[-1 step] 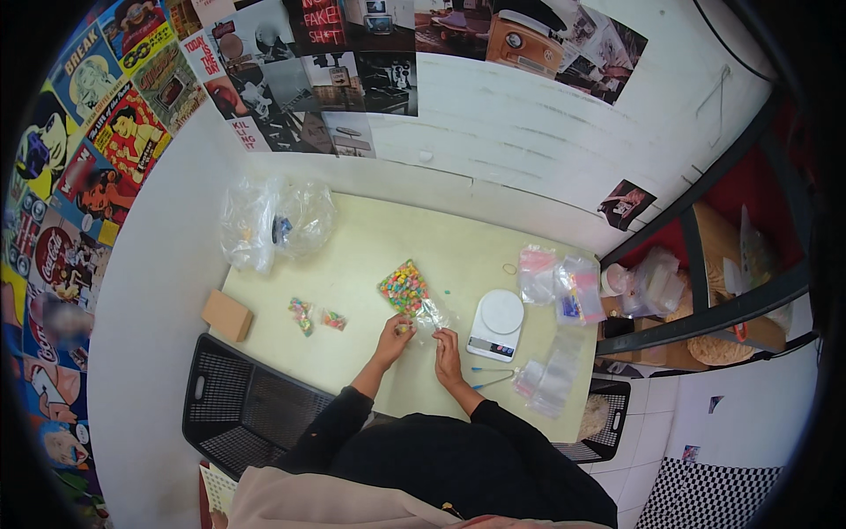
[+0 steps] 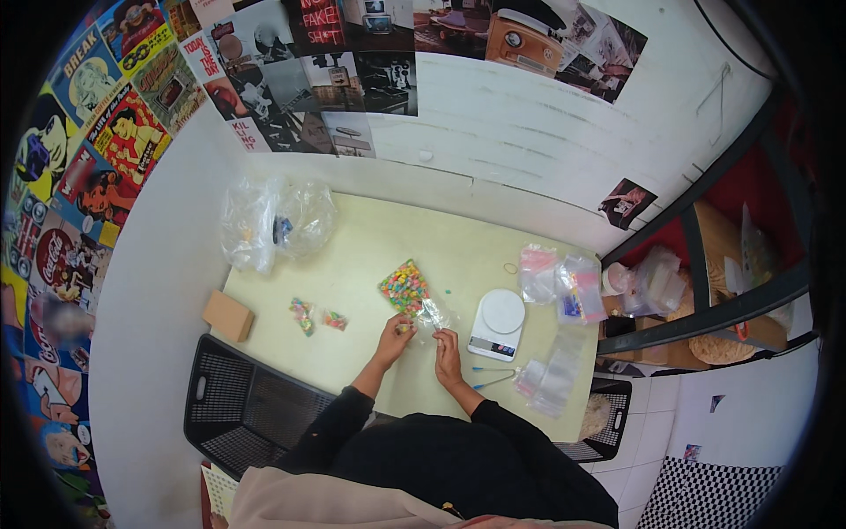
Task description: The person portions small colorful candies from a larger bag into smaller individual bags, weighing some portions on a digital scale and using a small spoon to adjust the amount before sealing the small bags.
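On the pale yellow table lies a clear bag of small multicoloured pieces, with a loose clear end toward me. My left hand is closed at that bag's near end, pinching something small and coloured, too small to make out. My right hand grips the clear plastic with closed fingers. Two small filled packets rest to the left. A white kitchen scale stands to the right, above blue-tipped scissors.
Crumpled clear bags lie back left, stacks of flat bags on the right. A cardboard box sits at the left edge above a black crate. A metal shelf with goods borders the right side.
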Demonstrator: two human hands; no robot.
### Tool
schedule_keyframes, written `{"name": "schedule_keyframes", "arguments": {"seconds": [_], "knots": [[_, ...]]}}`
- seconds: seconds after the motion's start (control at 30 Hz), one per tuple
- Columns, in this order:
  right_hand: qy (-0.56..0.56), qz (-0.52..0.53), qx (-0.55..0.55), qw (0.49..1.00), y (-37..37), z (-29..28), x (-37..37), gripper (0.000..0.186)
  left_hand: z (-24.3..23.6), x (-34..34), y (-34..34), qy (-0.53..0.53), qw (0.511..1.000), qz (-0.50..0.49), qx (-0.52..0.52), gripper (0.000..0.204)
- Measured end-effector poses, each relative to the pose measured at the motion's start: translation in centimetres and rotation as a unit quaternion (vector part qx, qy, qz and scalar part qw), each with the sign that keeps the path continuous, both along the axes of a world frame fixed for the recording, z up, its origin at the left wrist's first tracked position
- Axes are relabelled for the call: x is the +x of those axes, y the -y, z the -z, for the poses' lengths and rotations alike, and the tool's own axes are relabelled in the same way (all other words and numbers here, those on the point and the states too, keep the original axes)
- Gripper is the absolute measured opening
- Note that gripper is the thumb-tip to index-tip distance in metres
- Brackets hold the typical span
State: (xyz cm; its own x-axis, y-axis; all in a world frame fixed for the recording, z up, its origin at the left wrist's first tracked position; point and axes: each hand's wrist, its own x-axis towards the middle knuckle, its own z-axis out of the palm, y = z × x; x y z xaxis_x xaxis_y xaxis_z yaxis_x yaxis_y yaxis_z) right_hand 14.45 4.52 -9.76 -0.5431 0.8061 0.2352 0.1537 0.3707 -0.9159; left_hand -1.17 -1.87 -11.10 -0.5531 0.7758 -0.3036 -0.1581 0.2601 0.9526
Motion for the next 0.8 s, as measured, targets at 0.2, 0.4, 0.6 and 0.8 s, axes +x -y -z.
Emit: {"name": "schedule_keyframes", "arguments": {"seconds": [0.2, 0.4, 0.6, 0.8], "knots": [[-0.106, 0.025, -0.159, 0.981, 0.3, 2.0, -0.1, 0.024, -0.7, 0.1, 0.1, 0.046, 0.999, 0.007, -0.003, 0.027], [-0.175, 0.029, -0.323, 0.930, -0.3, 2.5, 1.1, 0.032, -0.5, 0.7, 0.1, 0.049, 0.998, 0.010, 0.045, 0.026], [-0.128, 0.078, -0.307, 0.940, -2.4, 0.8, 2.9, 0.035, -0.5, 0.9, 1.8, -0.079, 0.996, 0.009, 0.039, 0.029], [-0.048, 0.118, -0.266, 0.956, -4.5, -1.0, 5.7, 0.036, -2.2, 1.3, 3.0, -0.165, 0.984, 0.059, 0.025, 0.027]]}}
